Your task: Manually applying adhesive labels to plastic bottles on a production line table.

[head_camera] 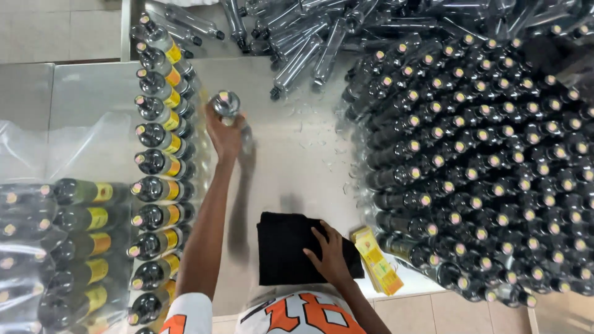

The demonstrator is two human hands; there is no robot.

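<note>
Beside right hand (331, 253), yellow label stack (377, 260).

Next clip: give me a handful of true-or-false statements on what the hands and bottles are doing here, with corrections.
1. The left hand grips a bottle. True.
2. The right hand holds the yellow labels. False: it rests on the black cloth, beside the labels.
3. The labelled bottles form a row left of the left arm. True.
4. The unlabelled bottles on the right all lie flat. False: they stand upright, caps up.
</note>
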